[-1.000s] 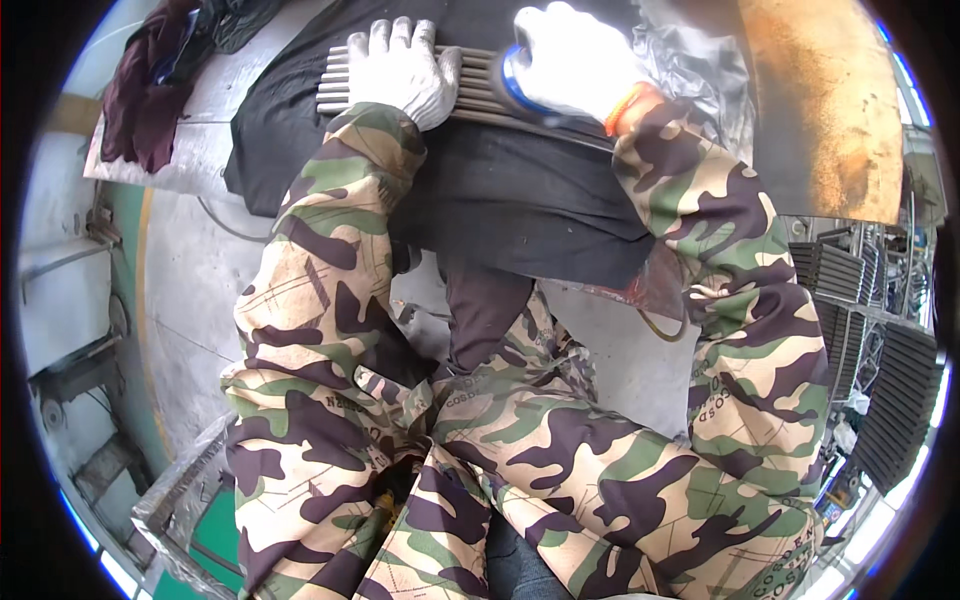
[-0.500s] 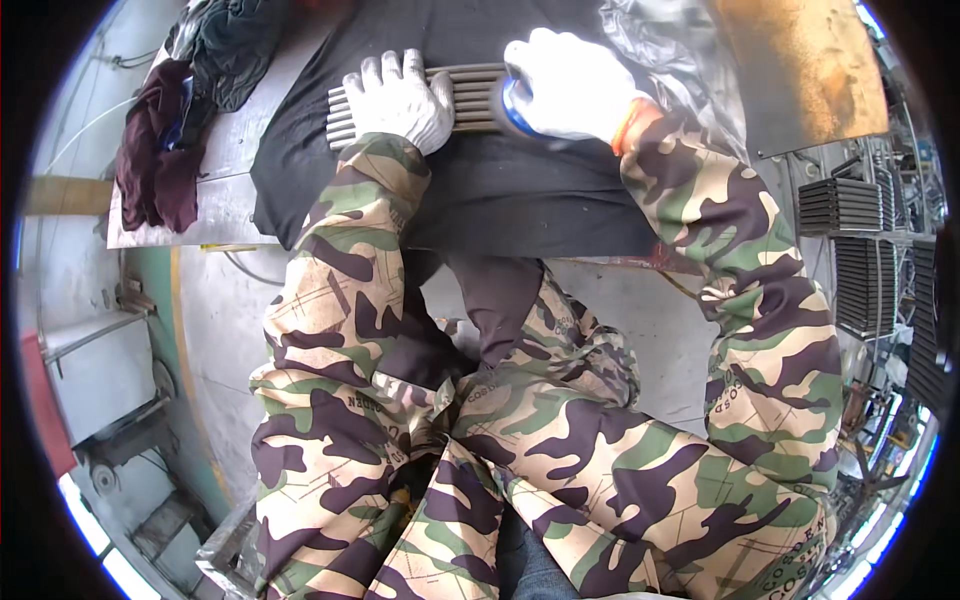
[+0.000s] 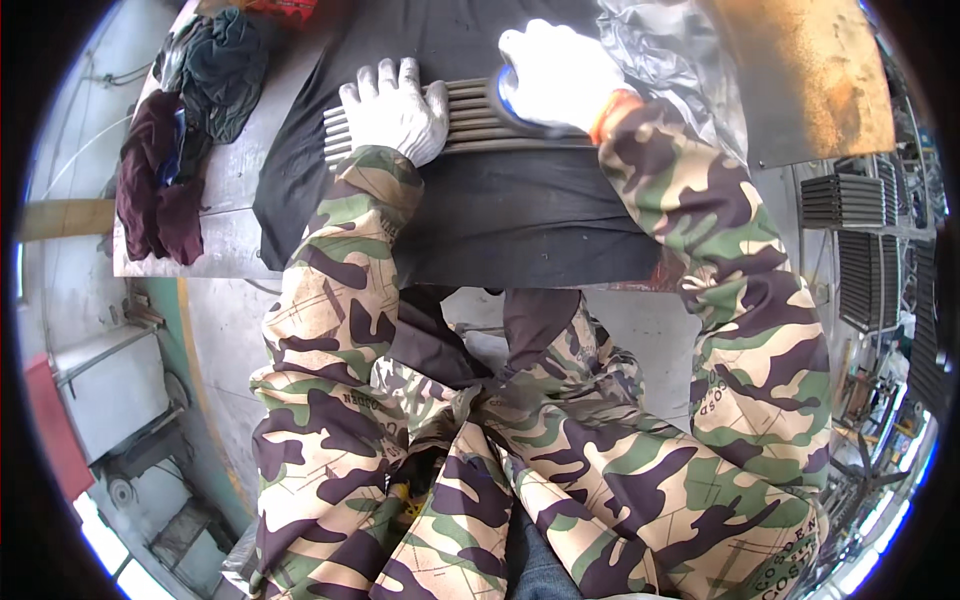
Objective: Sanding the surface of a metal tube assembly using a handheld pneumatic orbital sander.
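Observation:
A grey metal grate [image 3: 472,118] of several parallel bars lies crosswise on a black cloth [image 3: 530,225] over the table. My left hand [image 3: 398,112], in a whitish glove with greyed fingertips, rests flat on the grate's left part with its fingers stretched out. Over the grate's right part, my right hand [image 3: 562,78], in a white glove with an orange cuff, is closed round a blue-edged object [image 3: 507,100]. Most of that object is hidden under the glove and blurred, so its kind does not show. It appears to press against the bars.
Dark green and maroon cloths [image 3: 160,215] lie at the table's left. Clear plastic sheeting [image 3: 675,70] and a rust-stained board [image 3: 820,80] are at the right. Stacks of dark slatted grates [image 3: 868,280] stand on a rack beyond. Something red [image 3: 285,8] shows at the far edge.
The view has shifted a little, with the table edge lower in it. Relative to the grate, my right hand has moved slightly; the left stays flat on the bars.

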`<state>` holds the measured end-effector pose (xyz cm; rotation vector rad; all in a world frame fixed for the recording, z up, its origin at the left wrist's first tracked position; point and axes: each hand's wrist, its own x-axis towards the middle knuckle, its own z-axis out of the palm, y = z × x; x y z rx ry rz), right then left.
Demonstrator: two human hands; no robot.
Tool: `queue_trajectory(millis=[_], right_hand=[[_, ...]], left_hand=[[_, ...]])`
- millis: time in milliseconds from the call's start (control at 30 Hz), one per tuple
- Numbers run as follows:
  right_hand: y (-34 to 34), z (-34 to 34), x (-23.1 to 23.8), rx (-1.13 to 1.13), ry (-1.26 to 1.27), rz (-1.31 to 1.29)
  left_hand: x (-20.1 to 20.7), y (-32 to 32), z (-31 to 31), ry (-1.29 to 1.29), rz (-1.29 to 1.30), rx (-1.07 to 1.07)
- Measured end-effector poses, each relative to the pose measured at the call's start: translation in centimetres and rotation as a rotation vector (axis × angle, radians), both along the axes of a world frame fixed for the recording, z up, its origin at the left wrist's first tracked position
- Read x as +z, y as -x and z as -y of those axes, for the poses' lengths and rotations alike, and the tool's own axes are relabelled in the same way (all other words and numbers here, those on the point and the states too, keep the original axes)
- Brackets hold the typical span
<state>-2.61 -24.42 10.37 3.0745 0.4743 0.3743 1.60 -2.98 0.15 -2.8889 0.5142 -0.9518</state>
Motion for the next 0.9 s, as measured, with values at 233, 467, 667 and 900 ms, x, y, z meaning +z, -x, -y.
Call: queue_trajectory(millis=[233, 467, 667, 900], right_hand=[[-0.8, -0.7, -1.9, 0.041, -0.036, -0.109], [1.5, -2.0, -2.3, 0.143, -0.048, -0.255], [2.6, -1.4, -2.4, 0.058, -0.034, -0.207], [3.2, 0.1, -2.4, -0.01, -0.038, -0.153]], left_hand=[[-1.0, 2.5, -1.2, 0.083, -0.189, -0.104], [-1.4, 4.3, -2.6, 0.106, -0.294, -0.098], [-3.1, 3.9, -2.0, 0.087, -0.214, -0.173], [-0.8, 4.7, 0.2, 0.081, -0.286, -0.195]])
